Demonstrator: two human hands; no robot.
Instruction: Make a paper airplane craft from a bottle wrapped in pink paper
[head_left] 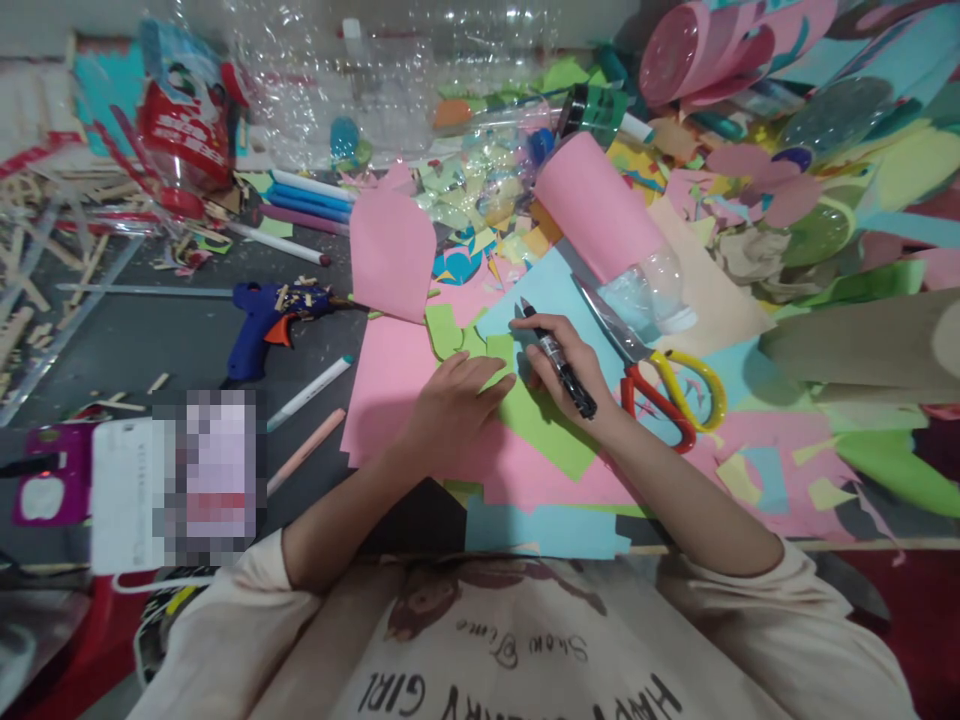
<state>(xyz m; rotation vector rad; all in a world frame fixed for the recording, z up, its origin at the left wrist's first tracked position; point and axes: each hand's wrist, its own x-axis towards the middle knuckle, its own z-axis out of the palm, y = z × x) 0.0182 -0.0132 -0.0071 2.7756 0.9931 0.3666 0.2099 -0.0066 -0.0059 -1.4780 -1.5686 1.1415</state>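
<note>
the hands are apart but near each other over green paper, which lies on a larger pink sheet on the dark counter. the right hand is closed around a black pen, its tip pointing forward and left over light blue paper; i cannot tell whether the tip touches it. the left hand lies palm down, unclasped, fingers a little spread, its fingertips at the green paper. just right of the right hand are scissors with red and yellow handles, and beyond them a bottle partly wrapped in pink lies on its side. a blue glue gun lies off to the left
</note>
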